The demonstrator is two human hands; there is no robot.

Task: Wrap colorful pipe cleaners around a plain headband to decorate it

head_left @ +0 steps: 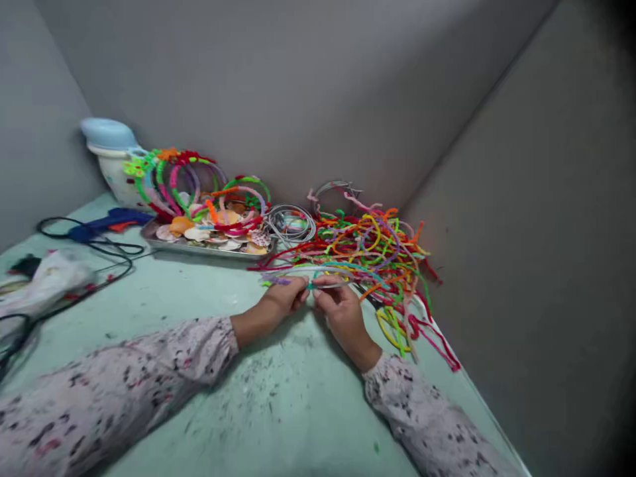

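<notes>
My left hand (287,296) is closed on a thin pale headband (298,269), its fingertips pinched near the middle of the view. A purple fuzzy wrap (276,281) shows on the band just left of those fingers. Beside it, my right hand (340,308) pinches a teal pipe cleaner (311,286) against the band. The teal strand loops up and away to the right, above my right knuckles. Both hands nearly touch, a little above the table. My fingers hide part of the band.
Tangled pipe cleaners (377,242) lie behind and right of my hands. A metal tray (213,250) holds shells and finished colourful headbands (173,185). Bare metal hoops (291,225) lie beside it. At left are a blue glue gun (106,222), black cord (132,250), plastic bag (62,275) and lidded bin (119,173).
</notes>
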